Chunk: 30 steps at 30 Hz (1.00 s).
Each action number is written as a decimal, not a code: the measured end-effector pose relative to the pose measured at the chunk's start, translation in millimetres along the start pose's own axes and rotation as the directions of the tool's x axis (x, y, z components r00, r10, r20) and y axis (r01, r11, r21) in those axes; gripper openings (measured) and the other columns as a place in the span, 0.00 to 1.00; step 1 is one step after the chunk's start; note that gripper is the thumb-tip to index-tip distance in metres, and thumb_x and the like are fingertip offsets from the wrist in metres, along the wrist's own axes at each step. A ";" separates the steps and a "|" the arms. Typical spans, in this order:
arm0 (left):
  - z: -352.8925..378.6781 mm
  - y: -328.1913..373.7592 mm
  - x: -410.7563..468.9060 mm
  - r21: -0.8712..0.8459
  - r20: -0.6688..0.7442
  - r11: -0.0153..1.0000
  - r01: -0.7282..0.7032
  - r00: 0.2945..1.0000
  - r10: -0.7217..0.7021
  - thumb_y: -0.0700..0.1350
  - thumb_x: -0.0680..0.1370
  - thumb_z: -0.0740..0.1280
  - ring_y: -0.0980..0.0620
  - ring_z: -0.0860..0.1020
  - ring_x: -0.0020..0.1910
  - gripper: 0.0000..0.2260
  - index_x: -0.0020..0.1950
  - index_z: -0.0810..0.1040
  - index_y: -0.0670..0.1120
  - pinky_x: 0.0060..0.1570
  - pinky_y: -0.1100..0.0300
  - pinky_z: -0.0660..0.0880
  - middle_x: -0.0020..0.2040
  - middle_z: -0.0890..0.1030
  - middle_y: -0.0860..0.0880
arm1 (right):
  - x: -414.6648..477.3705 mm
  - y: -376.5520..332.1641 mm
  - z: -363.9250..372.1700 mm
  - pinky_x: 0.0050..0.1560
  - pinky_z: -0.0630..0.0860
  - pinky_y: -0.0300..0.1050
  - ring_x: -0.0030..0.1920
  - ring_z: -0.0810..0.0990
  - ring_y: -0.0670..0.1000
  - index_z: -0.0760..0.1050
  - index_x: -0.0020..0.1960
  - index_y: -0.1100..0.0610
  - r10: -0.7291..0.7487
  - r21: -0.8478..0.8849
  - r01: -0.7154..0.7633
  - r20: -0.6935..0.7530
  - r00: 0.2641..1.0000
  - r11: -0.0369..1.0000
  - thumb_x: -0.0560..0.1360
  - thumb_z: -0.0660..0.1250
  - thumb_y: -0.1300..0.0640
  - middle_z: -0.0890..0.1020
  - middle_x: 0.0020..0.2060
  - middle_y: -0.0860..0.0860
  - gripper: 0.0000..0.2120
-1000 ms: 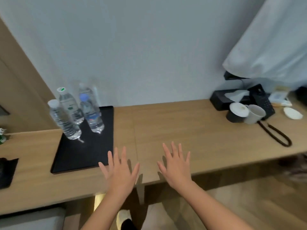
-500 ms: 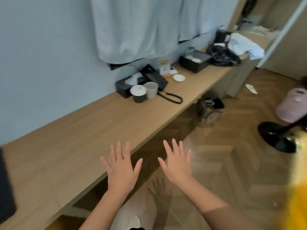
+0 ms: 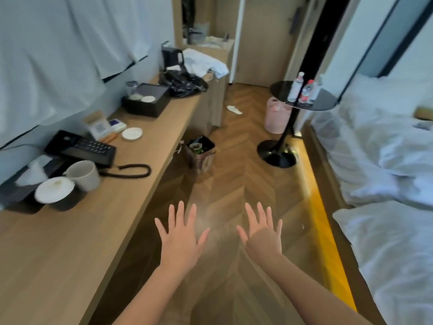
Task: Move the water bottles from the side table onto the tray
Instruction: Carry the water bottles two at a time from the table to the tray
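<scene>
Left hand (image 3: 180, 238) and right hand (image 3: 262, 235) spread, empty, over floor (image 3: 234, 165); water bottles (image 3: 302, 89) upright on side table (image 3: 326, 101) beside bed (image 3: 386, 148), well apart from hands; best to walk over, grip each bottle mid-body, keep upright.

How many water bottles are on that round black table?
3, standing together on the side table: white-capped bottle at left, red-capped bottle in the middle, clear bottle at right. Others may hide behind.

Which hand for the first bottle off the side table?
Right, probably. Both hands are open and empty, but the side table with the water bottles stands ahead, nearer the right hand; the left hand is by the desk.
</scene>
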<state>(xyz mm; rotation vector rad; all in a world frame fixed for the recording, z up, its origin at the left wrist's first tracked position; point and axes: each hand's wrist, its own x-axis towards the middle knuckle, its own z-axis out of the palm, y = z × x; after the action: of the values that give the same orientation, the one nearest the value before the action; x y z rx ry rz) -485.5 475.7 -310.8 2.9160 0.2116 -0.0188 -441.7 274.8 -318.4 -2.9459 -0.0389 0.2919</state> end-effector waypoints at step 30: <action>17.1 204.4 271.9 -0.062 0.029 0.952 -0.301 0.953 0.303 0.64 0.80 0.48 0.45 0.40 0.78 0.31 0.79 0.48 0.53 0.73 0.36 0.43 0.80 0.47 0.47 | 193.0 174.7 -93.6 0.76 0.45 0.67 0.79 0.39 0.59 0.40 0.79 0.44 0.312 0.079 -0.303 -0.167 0.935 0.950 0.80 0.46 0.35 0.43 0.80 0.52 0.33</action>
<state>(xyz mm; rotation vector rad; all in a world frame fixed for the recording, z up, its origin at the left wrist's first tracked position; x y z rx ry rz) -187.0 312.9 -291.3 2.8547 -0.2384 -0.0189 -232.6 95.0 -297.0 -2.9046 0.4510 0.0670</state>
